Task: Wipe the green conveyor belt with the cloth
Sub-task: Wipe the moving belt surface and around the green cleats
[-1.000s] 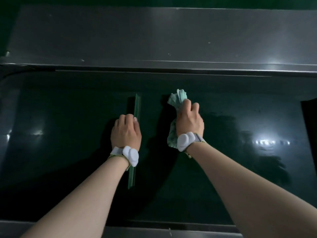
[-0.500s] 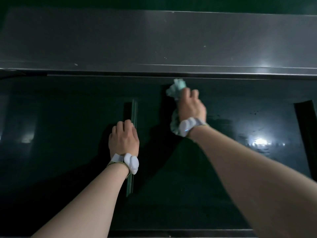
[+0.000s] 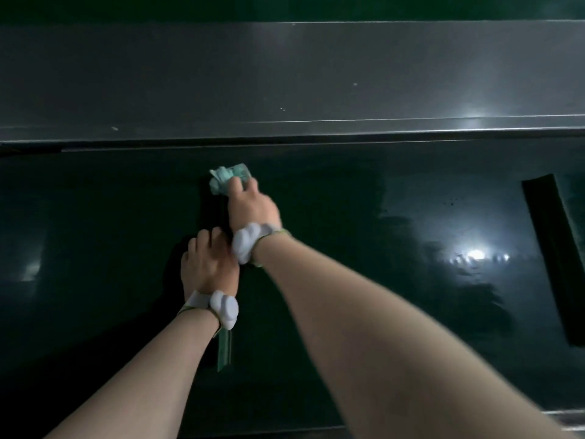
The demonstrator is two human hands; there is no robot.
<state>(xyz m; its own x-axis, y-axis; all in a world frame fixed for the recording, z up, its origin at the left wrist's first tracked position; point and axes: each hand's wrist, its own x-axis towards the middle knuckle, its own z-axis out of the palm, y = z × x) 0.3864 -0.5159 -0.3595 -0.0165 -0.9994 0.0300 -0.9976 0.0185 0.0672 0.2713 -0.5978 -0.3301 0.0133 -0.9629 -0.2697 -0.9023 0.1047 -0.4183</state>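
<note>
The dark green conveyor belt (image 3: 332,280) fills the middle of the view and shines wet on its right half. My right hand (image 3: 251,207) grips a crumpled pale green cloth (image 3: 226,179) and presses it on the belt near the far edge. My left hand (image 3: 209,264) rests palm down on the belt just behind the right wrist, over a thin green cleat (image 3: 224,353) that runs across the belt; its fingers lie fairly flat. Both wrists wear white bands.
A grey metal side rail (image 3: 285,83) runs along the far edge of the belt. A second raised cleat (image 3: 550,248) crosses the belt at the right. A metal edge (image 3: 566,418) shows at the near right corner.
My right hand with the cloth has slid left along the far part of the belt, onto the cleat line and close above my left hand. The view has shifted left.
</note>
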